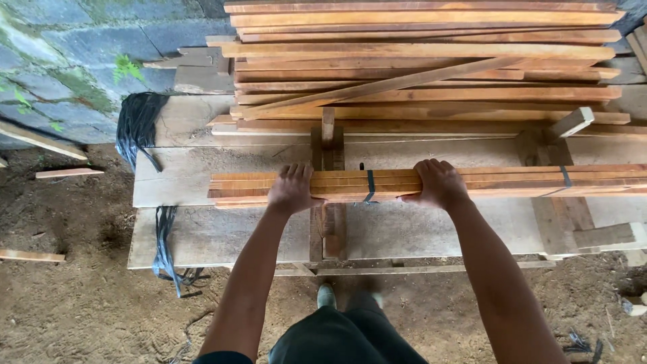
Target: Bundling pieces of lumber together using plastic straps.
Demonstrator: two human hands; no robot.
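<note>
Reddish-orange wood fills most of what I can see from here. A bundle of wooden slats (472,182) lies lengthwise across a pale plank workbench (222,236), bound by a dark strap (370,186) near its middle and a second strap (565,176) further toward the right end. The person stands at the bench's near edge with both arms stretched forward.

Their left hand (291,190) rests flat on top of the bundle near its left end, fingers laid forward over the upper slats and thumb down the near face; the fingers are spread and pressing rather than curled round anything. Their right hand (439,183) sits just right of the middle strap, fingers draped over the top and thumb tucked against the front edge, clasping the bundle loosely from above.

Behind the bundle, well apart from the hands, a tall stack of loose slats (424,67) is piled at the back of the bench, one slat lying slantwise across it. Black strapping (138,125) hangs in a bunch off the bench's left end, and another length trails down the front edge onto the dirt floor (81,296). A mossy block wall (67,61) stands at the left.
</note>
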